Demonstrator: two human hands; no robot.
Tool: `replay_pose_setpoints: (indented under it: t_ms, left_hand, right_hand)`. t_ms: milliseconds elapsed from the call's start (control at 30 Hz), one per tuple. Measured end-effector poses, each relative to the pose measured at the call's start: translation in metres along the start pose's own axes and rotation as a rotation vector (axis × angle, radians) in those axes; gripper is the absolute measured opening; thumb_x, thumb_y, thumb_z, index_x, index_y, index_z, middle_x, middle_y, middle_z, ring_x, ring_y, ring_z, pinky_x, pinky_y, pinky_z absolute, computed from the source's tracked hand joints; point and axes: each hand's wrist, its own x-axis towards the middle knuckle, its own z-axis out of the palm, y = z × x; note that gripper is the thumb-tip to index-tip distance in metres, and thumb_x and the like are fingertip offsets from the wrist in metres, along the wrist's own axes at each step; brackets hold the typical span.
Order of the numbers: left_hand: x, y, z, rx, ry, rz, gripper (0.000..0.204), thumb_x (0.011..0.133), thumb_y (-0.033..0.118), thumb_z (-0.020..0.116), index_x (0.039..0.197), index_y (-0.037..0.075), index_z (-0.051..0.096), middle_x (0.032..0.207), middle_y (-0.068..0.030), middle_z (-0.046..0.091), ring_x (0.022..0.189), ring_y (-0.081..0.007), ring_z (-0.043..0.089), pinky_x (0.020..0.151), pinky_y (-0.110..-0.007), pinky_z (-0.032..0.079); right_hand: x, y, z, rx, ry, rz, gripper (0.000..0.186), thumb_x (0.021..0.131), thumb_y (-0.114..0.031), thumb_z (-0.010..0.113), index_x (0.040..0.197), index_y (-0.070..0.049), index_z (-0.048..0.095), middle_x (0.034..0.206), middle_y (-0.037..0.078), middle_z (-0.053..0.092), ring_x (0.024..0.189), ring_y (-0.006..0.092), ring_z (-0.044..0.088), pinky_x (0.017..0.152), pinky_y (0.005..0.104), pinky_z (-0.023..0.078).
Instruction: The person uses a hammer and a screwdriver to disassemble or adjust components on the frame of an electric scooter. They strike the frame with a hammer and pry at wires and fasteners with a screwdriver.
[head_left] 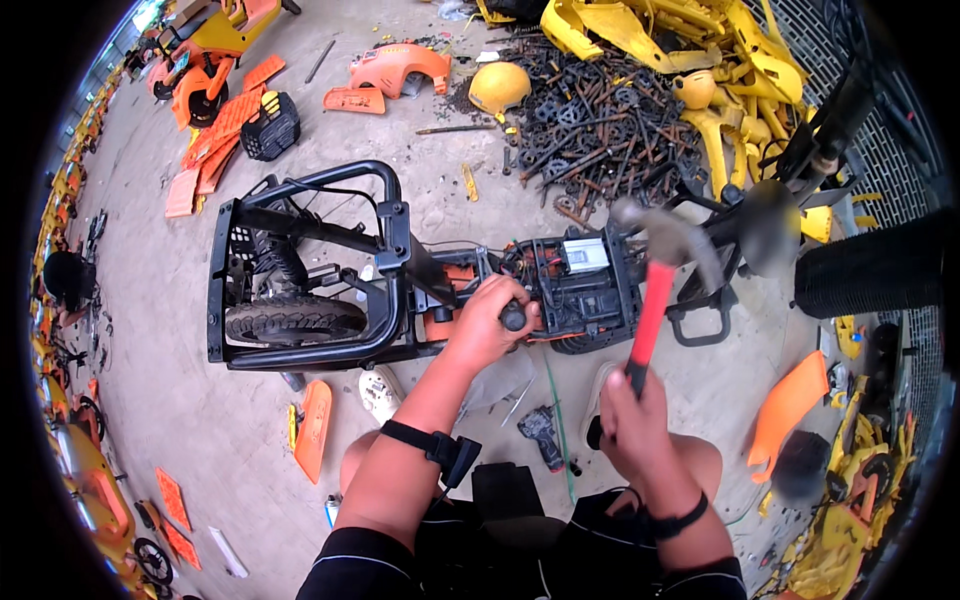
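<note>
On the grey floor (250, 420), well apart from its left edge, I have the black vehicle frame (425, 275) lying with its long axis left to right: open electronics bay (580, 290) right of the middle, wheel (295, 322) at the left end. My right hand (635, 415) is clenched round the grip of a hammer (652, 318), whose red-and-black handle points away from me, leaning slightly right, with the blurred head crosswise at its far end. My left hand (490, 325) wraps a dark-handled tool (513, 317) over the frame's near side, just left of the bay. Its butt faces up at me, so I take its axis as near upright; its tip is hidden. I judge the step as striking this tool; the next move calls for a steady left grip and a square hit.
</note>
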Motion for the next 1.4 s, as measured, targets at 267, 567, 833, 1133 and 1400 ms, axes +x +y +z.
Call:
replay_pose_setpoints:
  t_ms: [267,567,833,1133,1400]
  left_hand:
    - [0.012,-0.006,0.000,-0.076,-0.029,-0.047,0.022,0.082,0.005,0.078,0.087,0.004,0.057,0.084,-0.0114,0.060,0.083,-0.0326,0.057,0.075,-0.041,0.048]
    - [0.008,-0.007,0.008,-0.057,-0.058,0.005,0.023,0.081,0.005,0.079,0.084,0.005,0.056,0.080,-0.0103,0.059,0.079,-0.0319,0.058,0.073,-0.041,0.048]
    - [0.008,-0.007,0.009,-0.063,-0.014,0.042,0.027,0.077,-0.001,0.078,0.083,0.006,0.053,0.078,-0.0083,0.058,0.076,-0.0293,0.058,0.072,-0.039,0.049]
    - [0.001,-0.010,0.010,-0.051,0.035,0.048,0.025,0.077,-0.002,0.078,0.085,0.005,0.055,0.081,-0.0095,0.060,0.078,-0.0294,0.060,0.074,-0.039,0.051]
    - [-0.007,-0.010,0.006,-0.064,0.009,0.020,0.024,0.078,-0.002,0.077,0.084,0.005,0.055,0.083,-0.0092,0.062,0.084,-0.0293,0.064,0.087,-0.040,0.053]
  right_hand:
    - [-0.061,0.013,0.032,-0.446,-0.037,-0.114,0.035,0.097,-0.036,0.069,0.099,-0.001,0.063,0.064,0.013,0.058,0.055,0.0249,0.059,0.056,0.0375,0.048]
    - [-0.067,0.022,0.031,-0.579,0.040,-0.323,0.021,0.090,-0.020,0.072,0.090,-0.003,0.059,0.064,0.017,0.061,0.062,0.0391,0.066,0.056,0.0423,0.051]
    - [-0.067,0.042,0.021,-0.572,0.118,-0.310,0.016,0.083,-0.010,0.073,0.087,-0.002,0.061,0.070,0.015,0.063,0.060,0.0376,0.065,0.056,0.0416,0.051]
    - [-0.071,0.057,0.026,-0.575,0.143,-0.242,0.019,0.083,-0.018,0.076,0.089,-0.005,0.065,0.073,0.015,0.066,0.062,0.0343,0.067,0.057,0.0383,0.051]
    - [-0.058,0.090,0.023,-0.682,0.076,-0.352,0.021,0.077,-0.011,0.077,0.090,-0.005,0.062,0.067,0.014,0.063,0.056,0.0328,0.064,0.054,0.0383,0.052]
